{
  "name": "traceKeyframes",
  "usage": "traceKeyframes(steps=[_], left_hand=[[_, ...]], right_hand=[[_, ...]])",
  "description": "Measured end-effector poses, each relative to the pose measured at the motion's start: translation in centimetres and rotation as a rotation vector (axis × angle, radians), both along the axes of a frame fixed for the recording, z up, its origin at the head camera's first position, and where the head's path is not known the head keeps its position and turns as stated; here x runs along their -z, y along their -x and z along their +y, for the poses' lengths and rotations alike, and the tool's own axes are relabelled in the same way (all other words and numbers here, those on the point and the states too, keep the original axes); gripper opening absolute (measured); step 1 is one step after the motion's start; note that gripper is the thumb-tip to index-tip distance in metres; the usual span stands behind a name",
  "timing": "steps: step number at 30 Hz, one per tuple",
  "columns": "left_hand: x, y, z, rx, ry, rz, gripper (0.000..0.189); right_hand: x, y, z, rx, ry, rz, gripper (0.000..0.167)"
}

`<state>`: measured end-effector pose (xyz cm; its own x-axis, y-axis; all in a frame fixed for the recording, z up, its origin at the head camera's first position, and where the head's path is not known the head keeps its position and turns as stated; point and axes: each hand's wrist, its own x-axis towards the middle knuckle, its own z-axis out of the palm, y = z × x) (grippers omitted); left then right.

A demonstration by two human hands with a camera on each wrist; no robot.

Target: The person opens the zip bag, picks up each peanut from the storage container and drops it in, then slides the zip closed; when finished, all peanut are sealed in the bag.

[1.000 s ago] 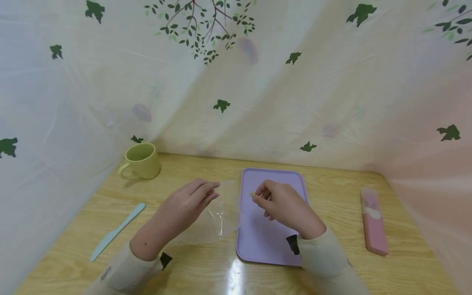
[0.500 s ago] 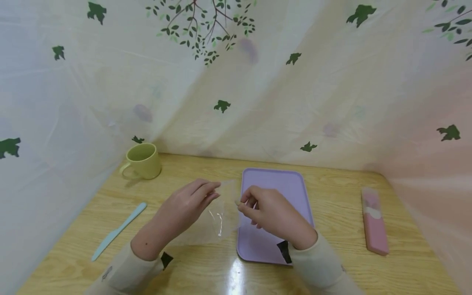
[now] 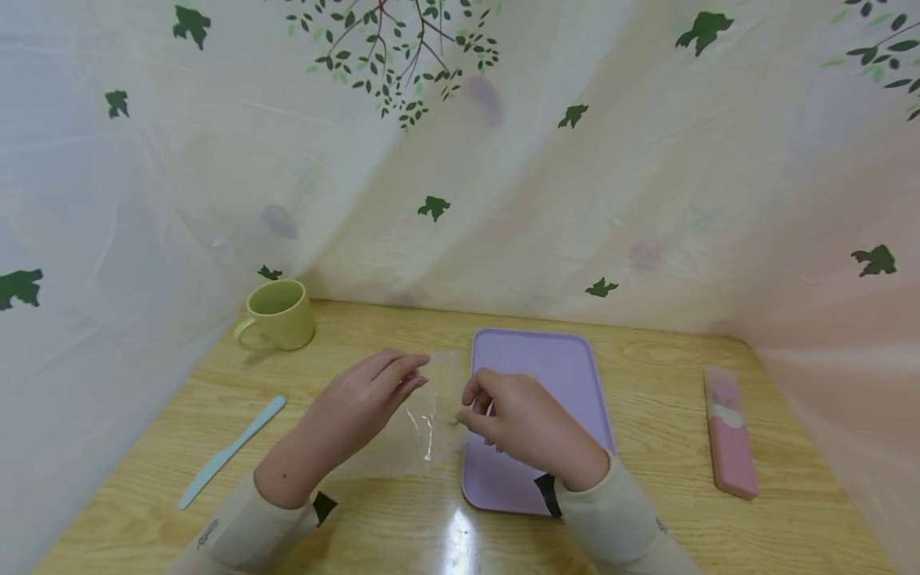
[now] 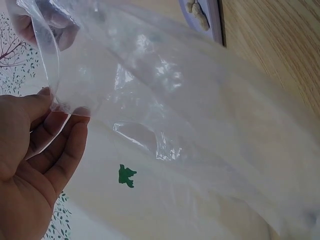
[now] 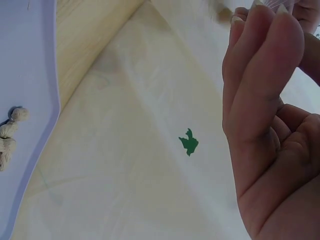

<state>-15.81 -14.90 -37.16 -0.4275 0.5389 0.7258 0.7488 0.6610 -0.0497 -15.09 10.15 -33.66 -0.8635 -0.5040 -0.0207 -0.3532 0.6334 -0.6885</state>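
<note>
My left hand (image 3: 374, 399) pinches the rim of a clear plastic bag (image 4: 150, 100) between thumb and fingers. The bag hangs to the right of that hand, its mouth spread. At the mouth, my right hand (image 3: 528, 419) has its thumb and forefinger parted. A small, blurred tan piece (image 5: 220, 11), which looks like a peanut, is just off its fingertips. Several peanuts in their shells (image 5: 7, 135) lie on the lilac tray (image 3: 535, 347), mostly hidden by the right hand in the head view.
A yellow-green mug (image 3: 280, 315) stands at the back left of the wooden table (image 3: 374, 527). A light-blue spreader knife (image 3: 230, 454) lies in front of it. On the far right is a pink case (image 3: 729, 435). A patterned curtain (image 3: 503, 176) encloses the table's back and sides.
From over the tray, my right hand has come left and down to the bag's mouth. Its fingertips have loosened from the small piece they pinched. The left hand and bag have stayed put.
</note>
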Motion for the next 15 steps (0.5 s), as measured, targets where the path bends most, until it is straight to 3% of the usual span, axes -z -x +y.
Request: traceKeyframes(steps=[9,15], left_hand=[[0.06,0.11,0.02,0.011,-0.011,0.024,0.029],[0.1,0.05,-0.04,0.005,-0.012,0.023,0.031]], right_hand=[[0.03,-0.08,0.07,-0.001,-0.008,0.031,0.005],[-0.54,0.36,0.96,0.073,0.004,0.006,0.008]])
